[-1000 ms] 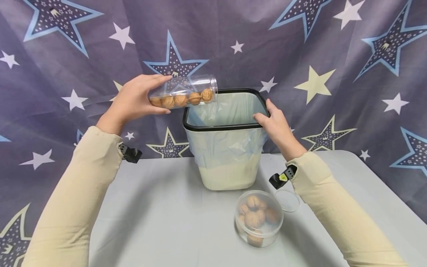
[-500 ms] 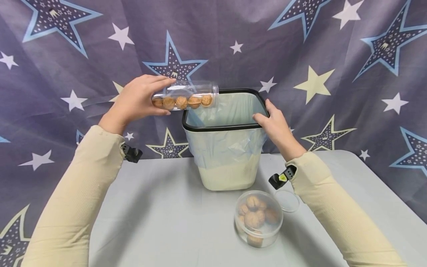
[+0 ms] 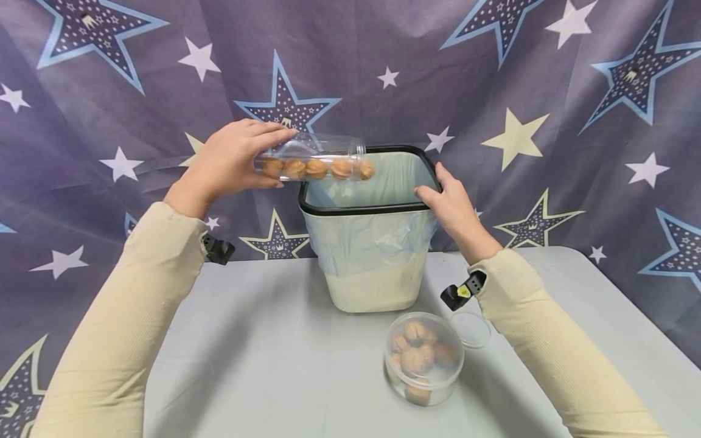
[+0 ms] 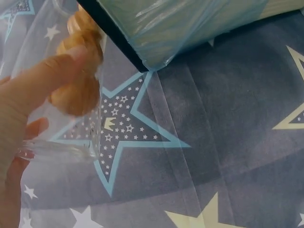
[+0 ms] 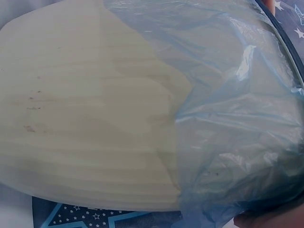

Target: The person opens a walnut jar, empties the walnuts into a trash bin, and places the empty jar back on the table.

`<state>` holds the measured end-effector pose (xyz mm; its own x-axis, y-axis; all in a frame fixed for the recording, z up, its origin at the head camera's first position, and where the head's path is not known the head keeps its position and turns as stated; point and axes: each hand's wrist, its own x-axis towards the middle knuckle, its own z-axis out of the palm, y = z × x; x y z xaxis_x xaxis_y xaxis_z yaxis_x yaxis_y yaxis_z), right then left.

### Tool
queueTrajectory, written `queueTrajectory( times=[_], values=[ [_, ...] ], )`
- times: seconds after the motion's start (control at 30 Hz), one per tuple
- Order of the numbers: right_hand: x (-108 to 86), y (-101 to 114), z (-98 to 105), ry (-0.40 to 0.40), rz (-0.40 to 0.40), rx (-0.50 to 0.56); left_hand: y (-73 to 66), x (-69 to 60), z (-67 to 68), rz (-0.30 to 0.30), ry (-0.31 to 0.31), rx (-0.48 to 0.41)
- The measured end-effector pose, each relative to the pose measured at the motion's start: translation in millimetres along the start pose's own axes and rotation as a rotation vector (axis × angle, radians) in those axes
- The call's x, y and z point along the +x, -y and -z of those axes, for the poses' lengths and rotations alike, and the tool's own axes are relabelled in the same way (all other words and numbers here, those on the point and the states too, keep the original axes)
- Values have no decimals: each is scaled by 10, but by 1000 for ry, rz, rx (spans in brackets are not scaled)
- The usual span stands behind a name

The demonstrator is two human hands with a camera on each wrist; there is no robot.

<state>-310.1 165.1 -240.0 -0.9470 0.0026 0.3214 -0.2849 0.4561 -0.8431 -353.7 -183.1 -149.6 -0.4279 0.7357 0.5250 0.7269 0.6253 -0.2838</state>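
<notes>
My left hand (image 3: pixel 230 161) grips a clear plastic jar (image 3: pixel 323 145) by its base end. The jar lies nearly level, its uncapped mouth over the left rim of a trash can (image 3: pixel 378 286). Several walnuts (image 3: pixel 316 169) line its lower side, and a walnut (image 3: pixel 366 170) sticks out past the mouth. In the left wrist view, fingers wrap the jar with a blurred walnut (image 4: pixel 76 95) inside. My right hand (image 3: pixel 459 207) holds the can's black rim at the right, thumb over the inner side. A translucent bag (image 3: pixel 378 234) lines the can. The can's bottom inside is hidden.
A lidded round clear container (image 3: pixel 424 380) with several walnuts stands on the table (image 3: pixel 263 365) in front of the can. Beside it, near my right sleeve, lies a clear round lid (image 3: pixel 472 330). A star-patterned curtain (image 3: pixel 372 36) hangs behind.
The jar has moved slightly right and down, its mouth now farther over the can. The walnuts have slid toward the mouth, one now emerging. My right hand stays on the rim.
</notes>
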Motion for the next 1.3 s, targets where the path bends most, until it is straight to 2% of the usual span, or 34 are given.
queueTrajectory(
  times=[0.27, 0.63, 1.3],
  values=[
    [-3, 18, 4, 8, -3, 18, 20, -12, 6, 28, 8, -12],
    [10, -3, -4, -4, 0, -2, 5, -10, 15, 34, 25, -5],
    [8, -9, 2, -3, -9, -12, 5, -9, 41, 42, 13, -16]
  ],
)
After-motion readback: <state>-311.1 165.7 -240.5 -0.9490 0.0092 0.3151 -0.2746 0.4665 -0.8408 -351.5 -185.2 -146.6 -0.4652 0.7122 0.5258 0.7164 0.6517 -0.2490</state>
